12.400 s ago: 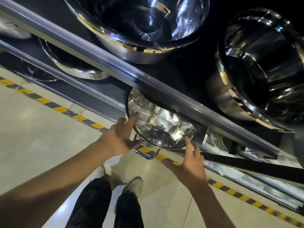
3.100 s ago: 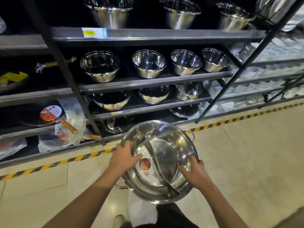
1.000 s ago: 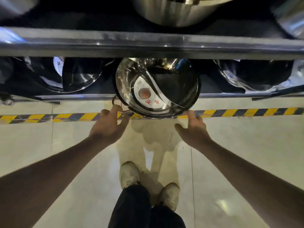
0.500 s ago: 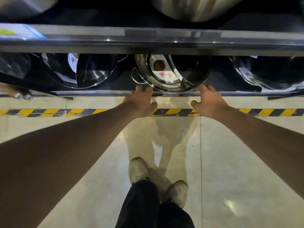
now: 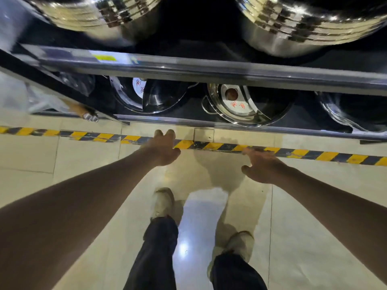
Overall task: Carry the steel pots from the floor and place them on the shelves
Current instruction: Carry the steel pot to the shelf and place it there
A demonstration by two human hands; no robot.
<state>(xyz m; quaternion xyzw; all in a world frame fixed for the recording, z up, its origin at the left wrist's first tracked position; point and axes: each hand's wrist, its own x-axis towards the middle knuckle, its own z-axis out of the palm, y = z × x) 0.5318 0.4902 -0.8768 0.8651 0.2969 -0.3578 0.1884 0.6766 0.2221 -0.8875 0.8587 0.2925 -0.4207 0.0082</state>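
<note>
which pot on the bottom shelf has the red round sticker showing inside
The middle pot, just above the right hand. The left pot shows only red writing on its label, and the right pot shows no label.

my 1 head camera looked steeply down, close against the shelf edge (image 5: 209,69), over floor (image 5: 83,164) and shoes.

Bare forearms, no sleeves; dark trousers (image 5: 159,254) and worn pale beige shoes (image 5: 162,203).
</note>
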